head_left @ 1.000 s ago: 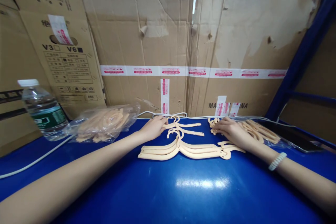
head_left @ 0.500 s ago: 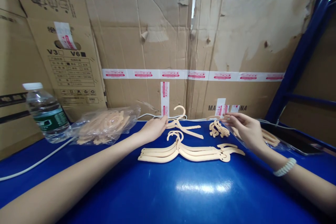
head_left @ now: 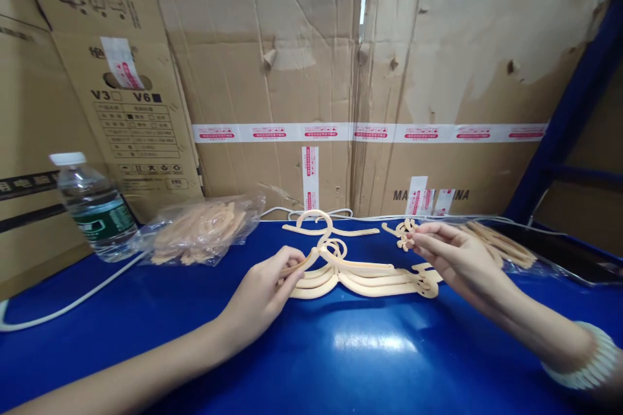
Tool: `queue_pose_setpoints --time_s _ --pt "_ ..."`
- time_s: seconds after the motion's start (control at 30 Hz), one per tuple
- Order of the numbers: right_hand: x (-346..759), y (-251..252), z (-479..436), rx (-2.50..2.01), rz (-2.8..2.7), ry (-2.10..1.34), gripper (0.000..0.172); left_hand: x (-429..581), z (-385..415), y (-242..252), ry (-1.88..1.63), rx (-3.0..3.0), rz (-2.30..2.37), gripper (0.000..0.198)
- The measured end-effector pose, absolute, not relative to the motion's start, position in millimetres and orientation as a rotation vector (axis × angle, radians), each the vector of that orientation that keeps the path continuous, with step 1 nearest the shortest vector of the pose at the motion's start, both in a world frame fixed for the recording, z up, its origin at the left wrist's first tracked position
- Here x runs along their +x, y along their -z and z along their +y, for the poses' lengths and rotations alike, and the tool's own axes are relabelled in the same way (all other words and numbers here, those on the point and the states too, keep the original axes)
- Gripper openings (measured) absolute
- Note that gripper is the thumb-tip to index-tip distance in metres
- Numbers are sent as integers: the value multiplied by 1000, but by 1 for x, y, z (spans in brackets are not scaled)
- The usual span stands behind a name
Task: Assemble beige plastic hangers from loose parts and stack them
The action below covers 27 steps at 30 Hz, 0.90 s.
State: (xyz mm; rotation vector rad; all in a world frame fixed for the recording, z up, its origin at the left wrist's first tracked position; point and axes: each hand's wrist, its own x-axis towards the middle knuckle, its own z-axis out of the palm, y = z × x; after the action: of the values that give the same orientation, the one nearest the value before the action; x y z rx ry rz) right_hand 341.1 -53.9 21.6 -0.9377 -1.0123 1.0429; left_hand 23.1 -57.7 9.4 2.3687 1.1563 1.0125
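Note:
My left hand [head_left: 265,288] is closed on one arm of a beige hanger [head_left: 357,259], its hook upward, held just above other hangers. Beneath it several beige hangers [head_left: 374,286] lie nested on the blue table. My right hand [head_left: 455,253] is pinched at the small pile of curved beige pieces [head_left: 405,225]. A small curved hanger piece [head_left: 390,231] reaches left from near its fingertips and seems to be in the pinch; the contact is partly hidden. Behind the raised hanger lies a beige wavy hanger part [head_left: 357,232].
At left stand a water bottle [head_left: 100,214] and a plastic bag of beige parts [head_left: 199,233]. Another bag of long beige pieces [head_left: 506,246] lies beyond my right hand, beside a dark flat device [head_left: 555,256]. White cable [head_left: 73,308] crosses the table; cardboard [head_left: 272,91] walls the back.
My left hand has brought a hanger from the back toward me, over the nested ones. My right hand has lowered slightly at the pile of small pieces.

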Motion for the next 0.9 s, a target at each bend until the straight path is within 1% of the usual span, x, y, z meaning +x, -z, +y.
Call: queue_pose_setpoints --time_s 0.13,0.27,0.33,0.4,0.43,0.47,0.57,0.67,0.77,0.83,0.9 --pt "341 -13 -51 -1019 -1051 -1050 32 23 -63 -2 -1091 2294 1141 10" --pt "340 -9 -52 -1056 -1114 -982 35 22 -61 3 -1133 2295 1113 10" --pt "338 -9 -54 -1058 -1123 -976 43 21 -60 5 -1126 2315 1107 10" --pt "336 -10 -55 -1067 -1130 -1006 59 20 -60 6 -1123 2332 1108 11" --pt "336 -10 -55 -1077 -1144 -1032 64 20 -61 6 -1125 2335 1110 11" --pt "336 -10 -55 -1090 -1164 -1059 64 20 -61 6 -1127 2334 1112 11" --pt "338 -11 -56 -1127 -1215 -1144 45 20 -62 5 -1132 2325 1119 10" --pt "338 -12 -58 -1135 -1263 -1214 34 21 -62 5 -1139 2329 1120 10" --pt "336 -15 -60 -1120 -1314 -1163 30 21 -61 6 -1160 2350 1118 10" --pt "337 -16 -60 -1114 -1329 -1144 31 20 -61 7 -1171 2365 1117 9" --pt "339 -16 -59 -1100 -1333 -1198 32 20 -61 7 -1174 2377 1116 9"
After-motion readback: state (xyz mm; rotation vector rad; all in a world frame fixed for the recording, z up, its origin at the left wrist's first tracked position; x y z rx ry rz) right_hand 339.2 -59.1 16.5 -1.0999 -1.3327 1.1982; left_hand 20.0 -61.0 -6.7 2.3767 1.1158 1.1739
